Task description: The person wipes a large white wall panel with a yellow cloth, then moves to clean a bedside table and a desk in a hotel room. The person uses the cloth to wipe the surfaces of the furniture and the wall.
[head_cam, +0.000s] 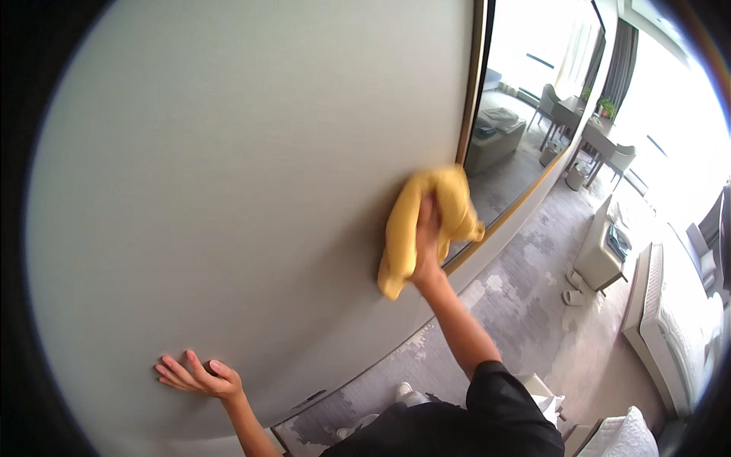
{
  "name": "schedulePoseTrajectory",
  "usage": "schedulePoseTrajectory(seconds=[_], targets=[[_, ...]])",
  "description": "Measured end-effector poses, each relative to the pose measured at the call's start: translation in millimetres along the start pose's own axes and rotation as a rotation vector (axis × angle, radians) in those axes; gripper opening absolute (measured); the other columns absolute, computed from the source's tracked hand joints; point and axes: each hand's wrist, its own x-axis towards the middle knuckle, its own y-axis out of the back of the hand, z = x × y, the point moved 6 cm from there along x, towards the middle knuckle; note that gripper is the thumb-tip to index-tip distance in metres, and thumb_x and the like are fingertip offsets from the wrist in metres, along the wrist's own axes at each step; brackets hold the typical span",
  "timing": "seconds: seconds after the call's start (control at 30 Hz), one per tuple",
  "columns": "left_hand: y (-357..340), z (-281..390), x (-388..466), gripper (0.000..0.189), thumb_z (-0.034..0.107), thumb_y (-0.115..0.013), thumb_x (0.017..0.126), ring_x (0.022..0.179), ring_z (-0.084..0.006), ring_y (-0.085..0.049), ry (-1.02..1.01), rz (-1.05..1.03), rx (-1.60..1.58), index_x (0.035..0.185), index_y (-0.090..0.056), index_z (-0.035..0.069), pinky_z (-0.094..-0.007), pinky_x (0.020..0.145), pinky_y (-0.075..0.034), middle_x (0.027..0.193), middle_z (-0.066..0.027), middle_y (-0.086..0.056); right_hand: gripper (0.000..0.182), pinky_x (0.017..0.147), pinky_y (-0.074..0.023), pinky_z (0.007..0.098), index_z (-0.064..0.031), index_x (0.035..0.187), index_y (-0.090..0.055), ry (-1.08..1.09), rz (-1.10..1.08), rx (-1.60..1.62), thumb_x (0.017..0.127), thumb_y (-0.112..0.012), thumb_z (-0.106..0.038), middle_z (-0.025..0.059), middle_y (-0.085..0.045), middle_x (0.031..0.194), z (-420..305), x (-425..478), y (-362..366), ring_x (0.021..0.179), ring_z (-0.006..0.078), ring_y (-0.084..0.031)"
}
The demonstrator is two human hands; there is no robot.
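Note:
A bunched yellow cloth (404,228) is in my right hand (428,237), against the pale wall (228,200) at the lower corner of a framed mirror or glossy screen (505,165). The cloth overlaps the edge of its dark and gold-coloured frame (469,103) and looks slightly blurred. At the lower left, my left hand (200,377) has its fingers spread beside the wall, holding nothing that shows. Whether its fingers touch the wall is unclear.
Right of the wall lies a patterned grey carpet (514,274). On it stand an upholstered bench (597,251), a pair of slippers (573,288), a waste bin (577,176), a desk (599,137) with chairs, and a bed (679,320).

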Motion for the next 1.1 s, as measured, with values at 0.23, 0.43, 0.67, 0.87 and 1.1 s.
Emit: schedulePoseTrajectory(seconds=[0.23,0.43,0.67,0.87,1.1], targets=[[4,-7,-3,0.036,0.022,-0.036,0.096,0.135,-0.041,-0.028,0.008,-0.012,-0.009,0.125,-0.05,0.006,-0.056,0.11,-0.015,0.143,-0.0204,-0.036,0.074,0.113,-0.0037,0.0484,0.0056,0.141,-0.022,-0.291,0.112,0.241,0.077,-0.056,-0.008,0.0265,-0.015,0.149,-6,52,13,0.14,0.043,-0.007],[1,-5,-5,0.033,0.021,-0.038,0.096,0.136,-0.0397,-0.027,0.071,-0.006,-0.068,0.121,-0.053,0.006,-0.0552,0.111,-0.013,0.142,-0.0184,-0.037,0.044,0.101,-0.0318,0.0413,0.004,0.129,-0.039,-0.969,0.02,0.406,0.091,-0.049,-0.016,0.0219,-0.043,0.128,8,-151,-68,0.118,0.0342,-0.041],[11,-14,-12,0.038,0.008,-0.044,0.088,0.137,-0.0422,-0.024,0.074,-0.172,-0.293,0.125,-0.053,0.008,-0.0576,0.11,-0.008,0.144,-0.0204,-0.035,0.028,0.099,-0.0338,0.0403,-0.0045,0.106,-0.049,-0.254,-0.125,0.223,0.083,-0.057,-0.019,0.0104,-0.051,0.122,-175,-155,-106,0.11,0.0254,-0.05],[55,-93,-19,0.043,0.005,-0.045,0.087,0.137,-0.044,-0.023,0.215,-0.192,-0.252,0.13,-0.048,0.003,-0.0591,0.109,-0.01,0.146,-0.024,-0.029,0.055,0.096,-0.0362,0.0479,-0.0006,0.125,-0.046,-0.11,-0.2,0.231,0.075,-0.061,-0.017,0.0208,-0.05,0.12,-191,-64,-75,0.114,0.0378,-0.046],[71,-178,-37,0.05,0.022,-0.047,0.093,0.14,-0.0419,-0.011,0.46,-0.095,-0.132,0.138,-0.037,0.0,-0.0568,0.109,-0.012,0.152,-0.0221,-0.008,0.058,0.104,-0.0169,0.0641,-0.0084,0.116,-0.053,0.754,-0.265,0.032,0.065,-0.07,-0.029,0.0074,-0.04,0.139,-344,-71,-108,0.136,0.0317,-0.026]])
